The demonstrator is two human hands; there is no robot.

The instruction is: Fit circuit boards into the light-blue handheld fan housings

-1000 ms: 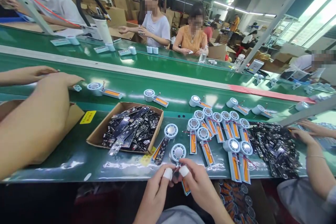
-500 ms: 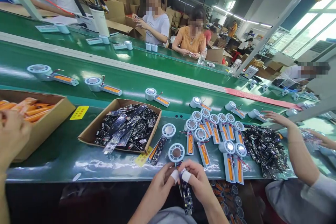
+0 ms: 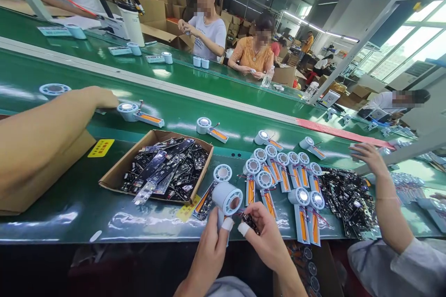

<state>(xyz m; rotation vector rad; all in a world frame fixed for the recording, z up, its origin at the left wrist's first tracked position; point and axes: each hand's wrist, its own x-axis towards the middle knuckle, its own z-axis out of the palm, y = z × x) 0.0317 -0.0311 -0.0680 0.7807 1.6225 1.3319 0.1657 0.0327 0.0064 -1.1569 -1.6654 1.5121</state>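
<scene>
My left hand [image 3: 209,248] is closed around the handle of a light blue handheld fan [image 3: 225,195], its round head tilted to the right. Between the fingers and thumb of my right hand [image 3: 267,239] is a black circuit board [image 3: 251,223], mostly covered by the fingers. The board is just right of the fan; whether a wire joins them I cannot tell. White tape wraps both thumbs. Behind the held fan lies another fan [image 3: 222,173] with a dark board on its handle. To the right, several fans [image 3: 268,195] with orange strips in their handles are grouped together.
A cardboard box [image 3: 104,184] of circuit boards stands left of centre, and a heap of boards [image 3: 348,204] lies at right. Fans [image 3: 128,111] are spaced along the green conveyor [image 3: 174,102]. Co-workers' arms reach in from the left [image 3: 52,134] and right [image 3: 386,190].
My hands have moved apart. The fan has tipped in my left hand, while the board has shifted up and right. The left co-worker's arm has swung from the orange-filled box to the conveyor.
</scene>
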